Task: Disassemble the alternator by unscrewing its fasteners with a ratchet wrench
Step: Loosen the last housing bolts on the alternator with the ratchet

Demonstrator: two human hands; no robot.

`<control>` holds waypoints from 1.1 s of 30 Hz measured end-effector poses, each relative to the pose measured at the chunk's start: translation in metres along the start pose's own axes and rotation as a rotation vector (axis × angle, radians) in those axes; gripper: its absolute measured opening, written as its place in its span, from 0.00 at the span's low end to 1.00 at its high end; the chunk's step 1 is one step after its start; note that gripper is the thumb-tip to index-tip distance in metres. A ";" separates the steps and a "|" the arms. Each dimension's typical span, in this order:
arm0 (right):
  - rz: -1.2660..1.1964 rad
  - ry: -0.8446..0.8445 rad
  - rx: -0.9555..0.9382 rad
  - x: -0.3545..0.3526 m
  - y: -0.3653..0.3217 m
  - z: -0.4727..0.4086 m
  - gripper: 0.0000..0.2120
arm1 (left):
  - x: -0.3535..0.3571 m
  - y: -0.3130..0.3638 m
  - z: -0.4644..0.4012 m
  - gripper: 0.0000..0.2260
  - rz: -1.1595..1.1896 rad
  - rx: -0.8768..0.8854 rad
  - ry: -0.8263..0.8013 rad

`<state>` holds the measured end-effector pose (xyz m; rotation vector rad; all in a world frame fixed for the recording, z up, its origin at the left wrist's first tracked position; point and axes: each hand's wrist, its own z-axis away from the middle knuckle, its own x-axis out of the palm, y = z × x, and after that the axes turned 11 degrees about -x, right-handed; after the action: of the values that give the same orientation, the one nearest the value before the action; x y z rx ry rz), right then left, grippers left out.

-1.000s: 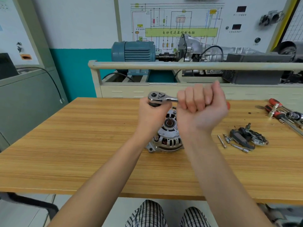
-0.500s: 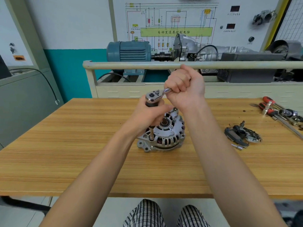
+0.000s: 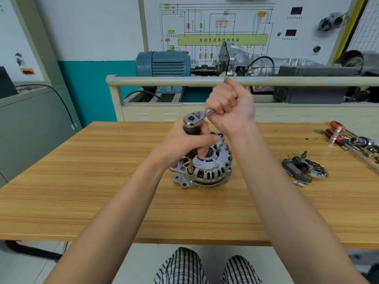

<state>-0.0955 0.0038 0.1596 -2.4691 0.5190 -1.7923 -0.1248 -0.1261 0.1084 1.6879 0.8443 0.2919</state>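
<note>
Head camera showed the grey ribbed cast-metal alternator standing on the light wooden table, near its middle, with the open rear face turned up so that the fasteners could be reached from above. My left hand was wrapped around the black extension bar under the chrome ratchet wrench head; I judge I held it so to keep the socket straight on one bolt at the near left edge of the housing. The fingers of this hand were curled closely around the bar, with the thumb lying across it. My right hand made a tight fist around the wrench handle, which it covered almost fully, fingers pressed together, to give turning force. On the right side lay a dark removed rectifier part, a small loose socket, and red-handled tools, well apart from the alternator.
</note>
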 end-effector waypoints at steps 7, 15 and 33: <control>0.094 -0.053 -0.381 -0.002 0.022 0.025 0.28 | 0.015 -0.006 -0.005 0.18 0.229 -0.041 0.464; 0.179 -0.204 -0.523 -0.009 0.028 0.053 0.28 | 0.021 -0.010 0.006 0.14 0.099 0.023 0.509; 0.231 -0.327 -0.688 -0.012 0.041 0.068 0.23 | 0.027 -0.017 0.002 0.21 0.171 0.045 0.596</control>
<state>-0.0452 -0.0420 0.1164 -2.8513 1.5175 -1.2151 -0.1113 -0.1082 0.0853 1.7396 1.1417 0.9310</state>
